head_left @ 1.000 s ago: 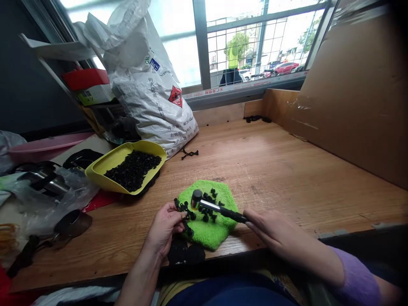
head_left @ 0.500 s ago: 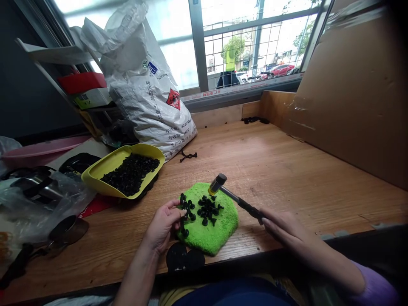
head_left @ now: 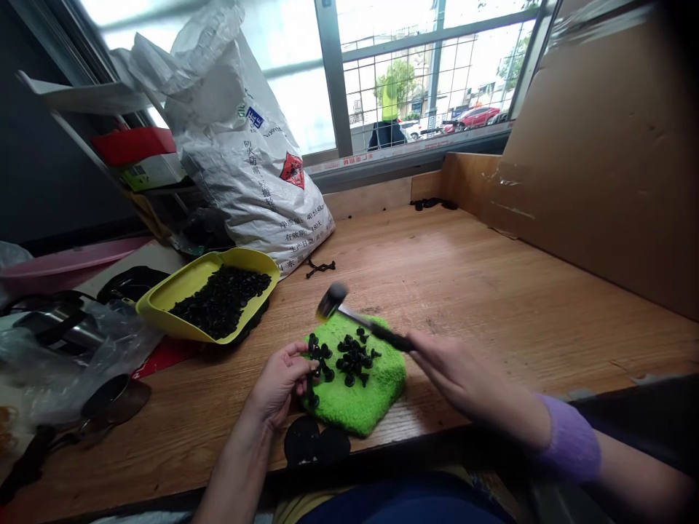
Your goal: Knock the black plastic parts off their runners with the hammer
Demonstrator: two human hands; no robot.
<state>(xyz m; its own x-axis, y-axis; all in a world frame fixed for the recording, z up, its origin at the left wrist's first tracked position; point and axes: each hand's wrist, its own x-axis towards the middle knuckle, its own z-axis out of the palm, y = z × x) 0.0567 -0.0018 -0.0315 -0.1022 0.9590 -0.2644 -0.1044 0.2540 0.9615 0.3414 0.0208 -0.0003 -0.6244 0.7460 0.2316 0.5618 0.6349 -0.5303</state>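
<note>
A green fuzzy pad (head_left: 376,400) lies near the table's front edge, with a cluster of small black parts (head_left: 354,360) on it. At the pad's left side, my left hand (head_left: 278,386) pinches a black part with several round knobs (head_left: 313,400). My right hand (head_left: 453,367) grips the dark handle of a small mallet (head_left: 333,297). The mallet's head, blurred by motion, is raised over the pad's upper left edge. Two black discs (head_left: 302,441) lie just in front of the pad.
On the left stand a yellow scoop tray (head_left: 156,297) of small black pieces, a metal cup (head_left: 123,400) and clear plastic bags. A large white sack (head_left: 245,175) stands behind. Cardboard (head_left: 606,167) rises at the right. A person is visible outside the window.
My right hand and the mallet have moved left, bringing the mallet head towards the pad's upper left edge. My left hand stays almost in place. The view has shifted slightly.
</note>
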